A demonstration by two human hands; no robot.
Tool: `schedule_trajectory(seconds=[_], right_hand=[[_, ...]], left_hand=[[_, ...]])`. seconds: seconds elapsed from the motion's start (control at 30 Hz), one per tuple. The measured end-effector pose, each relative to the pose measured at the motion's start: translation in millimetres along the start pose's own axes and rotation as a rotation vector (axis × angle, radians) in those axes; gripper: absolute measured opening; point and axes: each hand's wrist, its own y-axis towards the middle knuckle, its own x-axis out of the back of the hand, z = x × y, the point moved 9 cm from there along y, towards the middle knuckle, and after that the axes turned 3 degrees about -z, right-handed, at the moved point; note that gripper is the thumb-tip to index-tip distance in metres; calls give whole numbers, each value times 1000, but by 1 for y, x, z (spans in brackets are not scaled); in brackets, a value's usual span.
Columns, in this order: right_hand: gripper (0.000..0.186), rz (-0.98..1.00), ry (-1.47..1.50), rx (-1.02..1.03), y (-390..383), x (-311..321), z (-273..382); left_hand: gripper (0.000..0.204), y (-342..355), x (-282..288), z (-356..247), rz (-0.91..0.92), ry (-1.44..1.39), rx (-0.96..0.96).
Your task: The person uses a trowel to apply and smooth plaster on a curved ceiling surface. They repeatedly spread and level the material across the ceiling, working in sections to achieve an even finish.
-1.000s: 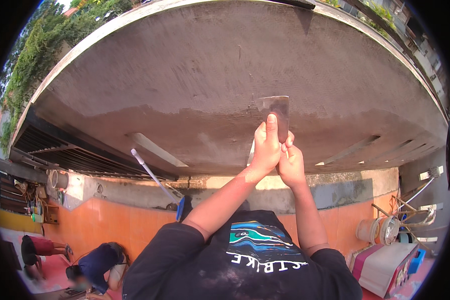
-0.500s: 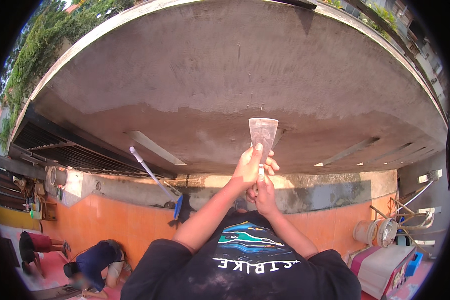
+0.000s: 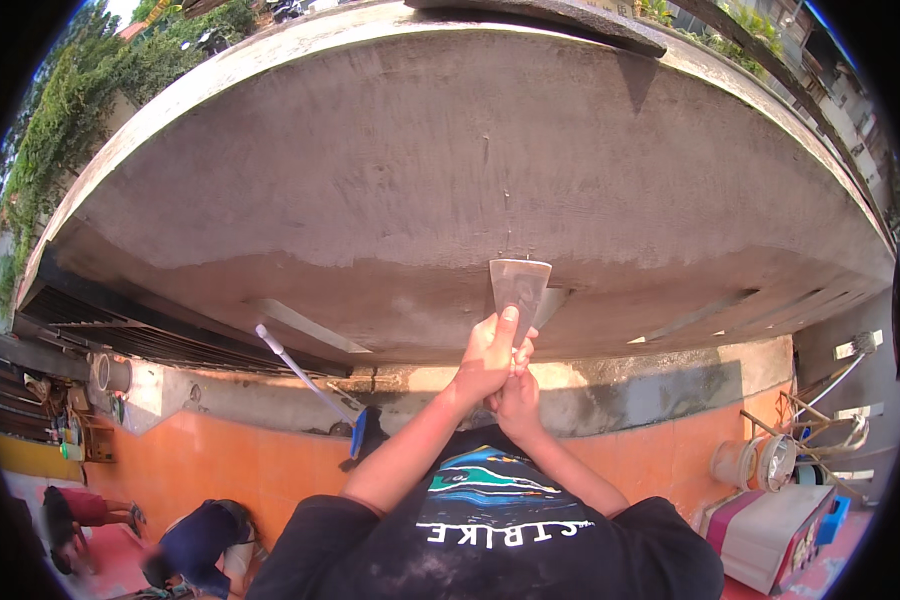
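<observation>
One scraper (image 3: 518,284) is located directly forward of both hands, its blade directed away from the body and its wide edge toward the wall (image 3: 370,160); contact between edge and wall cannot be determined. The left hand (image 3: 490,354) is clamped on the scraper, thumb laid along the blade face. The right hand (image 3: 517,404) is closed around the handle just behind the left hand; the fingers hide most of the handle.

Beyond the blade, one wall slot (image 3: 555,302) is partly covered by the scraper. A second slot (image 3: 315,327) lies to the left of the left hand; several narrower slots lie to the right of the right hand. One broom (image 3: 357,437) with a blue head leans left of the left forearm, between that arm and a black grille (image 3: 160,312). One dark board (image 3: 560,22) rests on the wall top, well beyond the hands.

Compared with one second earlier, the hands and scraper are closer to the chest, the elbows are more bent, and more of the board shows.

Right of the right hand, well apart, two buckets (image 3: 734,463) stand side by side near one blue container (image 3: 832,521). Behind and left of the left hand, two co-workers (image 3: 205,548) bend low beside the orange floor (image 3: 220,455).
</observation>
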Motion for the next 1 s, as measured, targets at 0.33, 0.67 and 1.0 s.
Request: schedule_trajectory(seconds=[0.33,0.67,1.0], right_hand=[[21,279,-211,155,65,-52,131],[31,342,158,-430,1,-50,-20],[34,446,-115,-342,10,-105,-37]], left_hand=[[64,10,-26,-151,-10,-54,-349],[59,-25,49,-22,-130,75,-19],[69,-48,109,-40,-189,270,101]])
